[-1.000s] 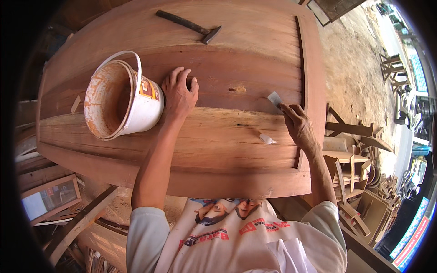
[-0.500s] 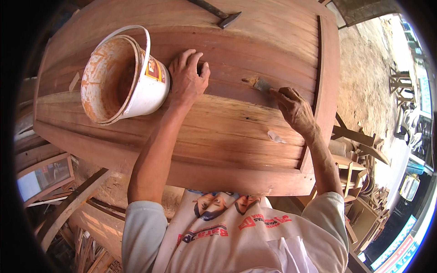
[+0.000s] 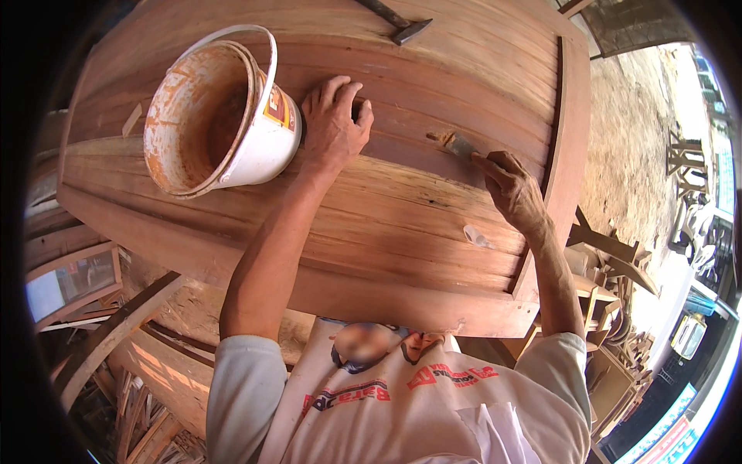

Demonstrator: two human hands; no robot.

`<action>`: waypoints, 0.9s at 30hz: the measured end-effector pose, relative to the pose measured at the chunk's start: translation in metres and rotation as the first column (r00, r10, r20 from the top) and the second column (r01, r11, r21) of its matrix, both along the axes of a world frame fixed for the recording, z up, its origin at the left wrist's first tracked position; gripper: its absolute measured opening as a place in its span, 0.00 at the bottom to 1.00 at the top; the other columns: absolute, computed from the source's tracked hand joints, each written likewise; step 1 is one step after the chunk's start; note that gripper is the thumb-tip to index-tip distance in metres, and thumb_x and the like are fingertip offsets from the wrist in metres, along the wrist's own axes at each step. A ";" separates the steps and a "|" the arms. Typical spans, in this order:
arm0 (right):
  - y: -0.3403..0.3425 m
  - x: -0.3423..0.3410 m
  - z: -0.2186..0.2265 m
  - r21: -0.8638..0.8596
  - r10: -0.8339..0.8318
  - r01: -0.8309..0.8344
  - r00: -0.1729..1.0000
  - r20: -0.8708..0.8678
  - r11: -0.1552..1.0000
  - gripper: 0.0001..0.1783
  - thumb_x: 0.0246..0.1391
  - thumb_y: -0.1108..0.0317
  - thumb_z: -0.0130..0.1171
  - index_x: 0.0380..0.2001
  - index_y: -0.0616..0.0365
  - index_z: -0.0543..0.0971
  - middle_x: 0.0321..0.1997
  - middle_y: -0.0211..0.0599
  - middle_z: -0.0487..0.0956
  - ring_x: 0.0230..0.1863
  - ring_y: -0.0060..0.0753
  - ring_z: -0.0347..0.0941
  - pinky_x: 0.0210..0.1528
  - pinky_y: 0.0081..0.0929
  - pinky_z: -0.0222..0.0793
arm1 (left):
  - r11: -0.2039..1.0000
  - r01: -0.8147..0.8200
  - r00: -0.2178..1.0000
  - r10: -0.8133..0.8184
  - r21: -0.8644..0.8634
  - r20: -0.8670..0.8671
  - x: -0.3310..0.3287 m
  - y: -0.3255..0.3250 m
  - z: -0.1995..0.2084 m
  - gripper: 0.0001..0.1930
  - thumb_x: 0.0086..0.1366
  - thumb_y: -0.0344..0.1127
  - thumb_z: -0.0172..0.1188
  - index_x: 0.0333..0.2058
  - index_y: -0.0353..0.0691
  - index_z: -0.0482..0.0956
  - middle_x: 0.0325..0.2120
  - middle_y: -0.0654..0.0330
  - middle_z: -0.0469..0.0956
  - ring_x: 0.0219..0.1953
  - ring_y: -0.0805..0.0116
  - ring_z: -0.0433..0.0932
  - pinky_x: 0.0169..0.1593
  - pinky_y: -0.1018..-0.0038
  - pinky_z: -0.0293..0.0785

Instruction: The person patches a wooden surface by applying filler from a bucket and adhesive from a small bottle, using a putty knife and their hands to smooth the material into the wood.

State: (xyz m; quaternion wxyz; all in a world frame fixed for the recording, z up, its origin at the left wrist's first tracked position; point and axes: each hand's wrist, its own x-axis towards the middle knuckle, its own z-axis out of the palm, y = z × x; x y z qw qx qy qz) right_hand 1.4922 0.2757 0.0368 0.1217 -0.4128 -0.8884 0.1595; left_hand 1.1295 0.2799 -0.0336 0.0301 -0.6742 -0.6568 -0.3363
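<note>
My right hand (image 3: pixel 513 192) is closed around a putty knife (image 3: pixel 462 147), its flat blade lying low against the wooden door panel (image 3: pixel 371 267). At the blade's tip is a small smear of brownish putty (image 3: pixel 441 138) on the wood. My left hand (image 3: pixel 338 124) rests on the panel with bent fingers, thumb and forefinger apart, and nothing visible is held in it. Right beside it, a white bucket (image 3: pixel 259 158) with a raised handle lies tilted, its mouth toward the left. Orange-brown residue coats the inside. The hand partly covers the bucket's right edge.
A hammer (image 3: pixel 410 32) lies at the panel's far side. A small pale scrap (image 3: pixel 475 237) sits near my right forearm, and a thin wood chip (image 3: pixel 132 121) left of the bucket. A raised frame strip (image 3: pixel 558 116) edges the right side. Wood offcuts (image 3: pixel 610 356) are stacked beyond.
The whole view has shifted slightly, so the panel and everything on it appear farther right. Both hands stay at about the same places on the wood, the putty knife still at the smear.
</note>
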 end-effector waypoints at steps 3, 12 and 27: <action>0.004 -0.005 -0.006 0.007 0.047 -0.047 0.999 0.009 0.999 0.22 0.65 0.74 0.67 0.61 0.46 0.86 0.50 0.35 0.83 0.51 0.43 0.84 0.46 0.41 0.86 | 1.000 -0.007 1.000 0.007 0.010 -0.005 -0.001 0.001 -0.002 0.19 0.67 0.40 0.71 0.54 0.41 0.85 0.59 0.55 0.78 0.61 0.48 0.76 0.67 0.48 0.68; 0.007 -0.012 -0.002 -0.034 0.025 -0.023 0.998 0.058 0.999 0.22 0.65 0.72 0.67 0.60 0.45 0.86 0.50 0.33 0.83 0.52 0.42 0.83 0.47 0.40 0.85 | 1.000 -0.003 1.000 0.003 0.012 0.005 -0.002 0.001 -0.003 0.19 0.67 0.41 0.70 0.54 0.41 0.85 0.59 0.55 0.78 0.61 0.48 0.77 0.68 0.47 0.67; 0.007 -0.001 0.002 0.017 0.053 -0.053 0.999 -0.002 0.998 0.20 0.65 0.73 0.67 0.59 0.46 0.87 0.49 0.35 0.83 0.50 0.42 0.84 0.45 0.41 0.85 | 1.000 -0.004 1.000 0.004 0.009 0.001 0.001 0.000 -0.005 0.19 0.67 0.41 0.70 0.54 0.42 0.85 0.59 0.55 0.78 0.60 0.47 0.77 0.67 0.46 0.67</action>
